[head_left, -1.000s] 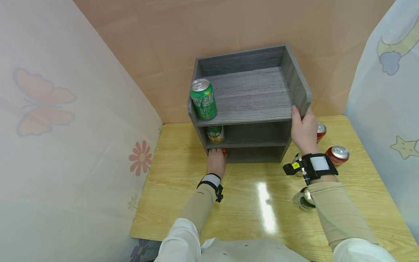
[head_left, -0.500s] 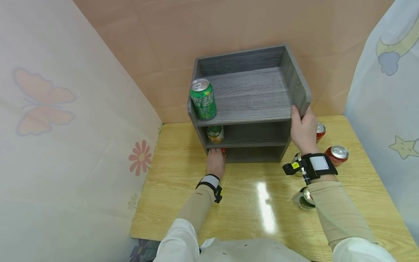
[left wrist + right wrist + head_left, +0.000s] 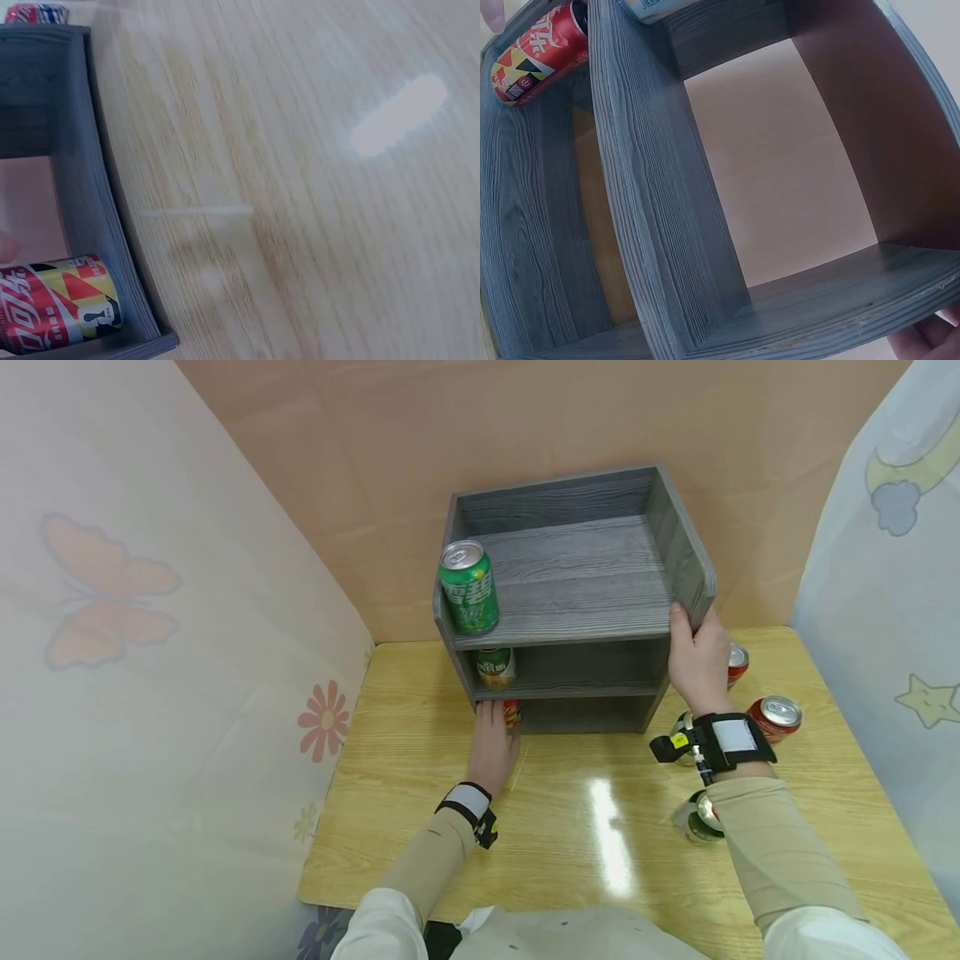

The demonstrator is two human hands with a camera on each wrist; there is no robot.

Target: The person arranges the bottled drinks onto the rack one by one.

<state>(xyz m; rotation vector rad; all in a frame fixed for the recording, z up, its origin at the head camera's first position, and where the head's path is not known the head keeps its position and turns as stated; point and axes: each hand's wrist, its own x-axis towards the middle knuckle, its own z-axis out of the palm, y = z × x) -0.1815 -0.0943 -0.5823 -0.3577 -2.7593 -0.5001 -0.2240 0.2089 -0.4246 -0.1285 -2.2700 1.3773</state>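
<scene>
A grey wooden shelf (image 3: 573, 581) with three levels stands at the back of the table. My right hand (image 3: 699, 664) grips its right side panel, thumb on the front edge and fingers behind. At the bottom left compartment is my left hand (image 3: 492, 753), fingers extended beside a red can (image 3: 512, 713). That red can (image 3: 544, 54) stands inside the lowest level, a left fingertip (image 3: 491, 13) apart from it in the right wrist view. Above, a green-and-gold can (image 3: 496, 667) occupies the middle level's left end, and a green soda can (image 3: 471, 589) stands top left.
Two red cans (image 3: 777, 717) stand on the wooden table (image 3: 570, 827) right of the shelf. A pale can with a dark band (image 3: 697, 818) is partly under the right forearm, and another can (image 3: 684, 727) is mostly hidden by the right wrist. Printed cloth walls enclose the sides.
My left hand has drawn back slightly toward me and its fingers have straightened, exposing more of the red can. The right hand keeps its grip on the shelf.
</scene>
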